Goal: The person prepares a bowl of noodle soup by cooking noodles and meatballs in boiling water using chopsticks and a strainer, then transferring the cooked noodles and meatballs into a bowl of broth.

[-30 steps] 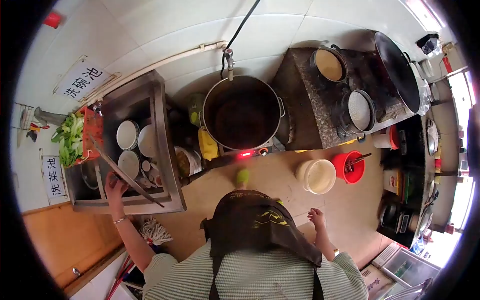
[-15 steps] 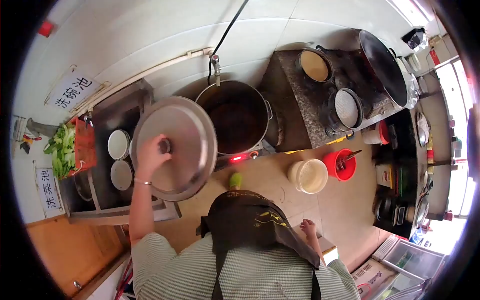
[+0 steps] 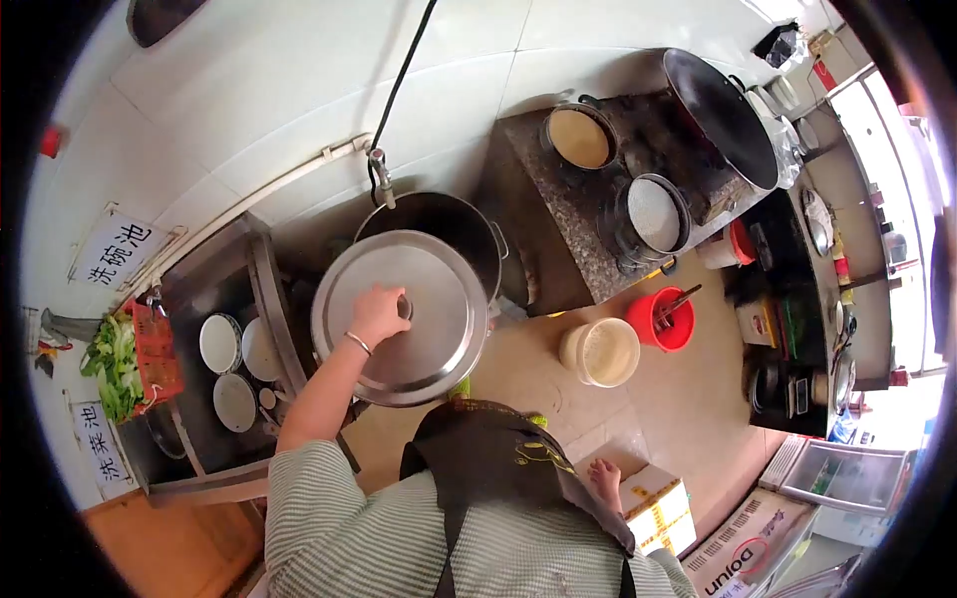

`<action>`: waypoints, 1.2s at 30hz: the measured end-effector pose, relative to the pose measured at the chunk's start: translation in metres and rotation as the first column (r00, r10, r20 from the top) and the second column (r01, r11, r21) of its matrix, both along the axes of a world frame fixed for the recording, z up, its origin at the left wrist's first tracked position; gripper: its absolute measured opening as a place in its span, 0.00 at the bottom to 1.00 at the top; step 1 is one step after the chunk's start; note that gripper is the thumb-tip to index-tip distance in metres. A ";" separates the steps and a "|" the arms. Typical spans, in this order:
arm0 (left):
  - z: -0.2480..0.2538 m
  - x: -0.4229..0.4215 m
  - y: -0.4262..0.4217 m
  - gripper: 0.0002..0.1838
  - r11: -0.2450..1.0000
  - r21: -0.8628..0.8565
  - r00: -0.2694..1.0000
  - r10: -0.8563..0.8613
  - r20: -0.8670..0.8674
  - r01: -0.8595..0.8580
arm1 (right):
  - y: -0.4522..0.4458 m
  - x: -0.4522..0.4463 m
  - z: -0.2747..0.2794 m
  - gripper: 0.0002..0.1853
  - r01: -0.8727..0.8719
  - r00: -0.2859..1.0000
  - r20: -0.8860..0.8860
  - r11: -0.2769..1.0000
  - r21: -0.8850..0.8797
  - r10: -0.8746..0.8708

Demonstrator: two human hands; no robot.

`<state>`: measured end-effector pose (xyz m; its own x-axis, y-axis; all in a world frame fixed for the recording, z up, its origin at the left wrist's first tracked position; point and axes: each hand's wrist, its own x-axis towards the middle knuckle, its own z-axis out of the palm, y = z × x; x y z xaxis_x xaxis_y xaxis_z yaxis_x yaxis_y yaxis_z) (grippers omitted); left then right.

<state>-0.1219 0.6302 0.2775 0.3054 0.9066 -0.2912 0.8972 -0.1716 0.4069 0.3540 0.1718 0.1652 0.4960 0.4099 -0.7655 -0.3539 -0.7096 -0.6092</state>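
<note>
And here's the L hand (image 3: 377, 314), fingers closed round the knob (image 3: 405, 307) of a big metal lid (image 3: 439, 349)! The lid's out in front of the deep pot (image 3: 454, 221), covering the near part of its mouth from this angle; can't tell if it's touching the rim. R hand (image 3: 605, 478) hangs low, fingers loosely half-curled, nothing visible in it, just beside a taped box (image 3: 666, 508) (contact? can't tell). Handling-wise: lid looks stiff, wide, prob. fairly heavy for one hand, w/ a smooth face that's likely slippery if wet. Not fragile, tho the edge could dent. Best hold's the knob, approx. dead centre, for balance; grabbing the rim one-handed would prob. make it tip.
</note>
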 end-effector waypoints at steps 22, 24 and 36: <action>0.069 -0.157 -0.312 0.34 0.560 0.107 0.555 0.828 -0.074 -0.821 | 0.661 -0.334 0.143 0.12 -0.928 0.301 0.908 0.309 0.209 0.291; 0.068 -0.156 -0.322 0.35 0.473 0.078 0.462 0.878 -0.121 -0.878 | 0.676 -0.333 0.143 0.13 -0.924 0.298 0.940 0.296 0.240 0.167; 0.020 -0.166 -0.306 0.33 0.537 0.178 0.542 0.840 -0.024 -0.824 | 0.516 -0.222 0.073 0.09 -0.905 0.418 0.754 0.305 0.297 0.507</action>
<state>-0.2880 0.3240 0.2974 -0.6290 0.7661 -0.1322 0.6940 0.6300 0.3485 0.1320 0.6879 0.2378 -0.1027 0.9936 0.0471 0.5428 0.0957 -0.8344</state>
